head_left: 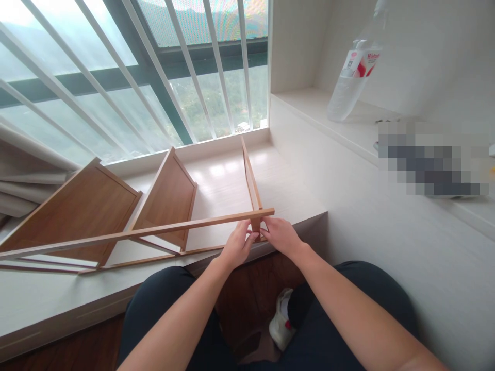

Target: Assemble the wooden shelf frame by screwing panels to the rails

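Note:
A wooden shelf frame (170, 198) lies on its side on the white window ledge (220, 180), with two brown panels standing tilted and a long thin rail (154, 231) running across the front. Both hands meet at the frame's right end, where the rail joins an upright end piece (252, 180). My left hand (236, 246) pinches the joint from the left. My right hand (281, 236) grips the same corner from the right. Whatever is between the fingertips is hidden.
White window bars (127, 72) rise behind the ledge. A plastic bottle (353, 72) with a red and white label leans on a higher shelf at the right. Folded grey curtain fabric (27, 175) lies at far left. My knees and a white shoe (281, 322) are below.

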Demonstrator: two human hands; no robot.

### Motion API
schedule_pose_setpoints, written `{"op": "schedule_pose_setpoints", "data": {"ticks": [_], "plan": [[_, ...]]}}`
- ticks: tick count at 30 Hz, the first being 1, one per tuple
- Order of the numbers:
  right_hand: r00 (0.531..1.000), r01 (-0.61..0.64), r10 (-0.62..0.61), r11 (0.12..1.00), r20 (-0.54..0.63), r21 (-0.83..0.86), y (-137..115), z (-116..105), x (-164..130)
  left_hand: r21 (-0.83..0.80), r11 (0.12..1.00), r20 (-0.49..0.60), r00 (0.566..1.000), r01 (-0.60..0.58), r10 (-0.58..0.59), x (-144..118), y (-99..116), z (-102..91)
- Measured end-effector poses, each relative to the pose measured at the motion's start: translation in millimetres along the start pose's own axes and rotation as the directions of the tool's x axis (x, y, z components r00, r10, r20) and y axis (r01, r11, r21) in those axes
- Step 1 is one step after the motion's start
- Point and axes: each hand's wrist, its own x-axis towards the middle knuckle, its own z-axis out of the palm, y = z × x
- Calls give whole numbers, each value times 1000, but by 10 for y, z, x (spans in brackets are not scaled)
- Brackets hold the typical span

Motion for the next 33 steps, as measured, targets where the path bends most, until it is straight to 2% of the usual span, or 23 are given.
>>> {"op": "schedule_pose_setpoints", "data": {"ticks": [3, 7, 10, 13, 14, 16, 18, 20, 21, 24, 26, 29, 33], "plan": [[1000, -7, 7, 1000, -3, 3, 3, 5, -5, 41, 999, 39, 999, 11, -12, 18, 26, -53], [999, 17, -15, 999, -38, 44, 16, -5, -18, 287, 957, 115, 991, 38, -73, 16, 225, -240], [998, 31, -26, 996, -64, 79, 25, -8, -19, 441, 897, 169, 979, 24, -110, -63, 602, -438], [997, 33, -26, 994, -75, 100, 24, -3, -11, 464, 886, 201, 974, -1, -104, -171, 1122, -619], [997, 33, -25, 994, -76, 104, 23, 1, -8, 464, 886, 161, 984, -4, -80, -188, 1293, -668], [997, 30, -21, 993, -76, 113, 22, 9, -6, 495, 869, 0, 1000, -23, 26, -159, 1570, -749], [997, 34, -25, 992, -76, 122, 28, 20, -8, 526, 844, -89, 980, -105, 177, -39, 1713, -809], [996, 51, -40, 990, -83, 129, 40, 32, -10, 573, 800, -84, 958, -179, 275, 141, 1706, -848], [995, 58, -48, 990, -85, 125, 46, 39, -10, 607, 773, -63, 958, -186, 281, 234, 1657, -858], [996, 63, -56, 993, -71, 99, 58, 56, -3, 636, 736, 107, 971, -232, 213, 442, 1432, -841], [997, 57, -53, 995, -58, 87, 60, 67, 6, 624, 745, 164, 972, -235, 169, 490, 1299, -803], [997, 56, -52, 994, -50, 90, 62, 86, 19, 625, 749, 129, 976, -219, 178, 467, 1199, -745], [997, 59, -54, 993, -50, 101, 72, 101, 27, 640, 736, 73, 972, -219, 225, 429, 1174, -713]]}}
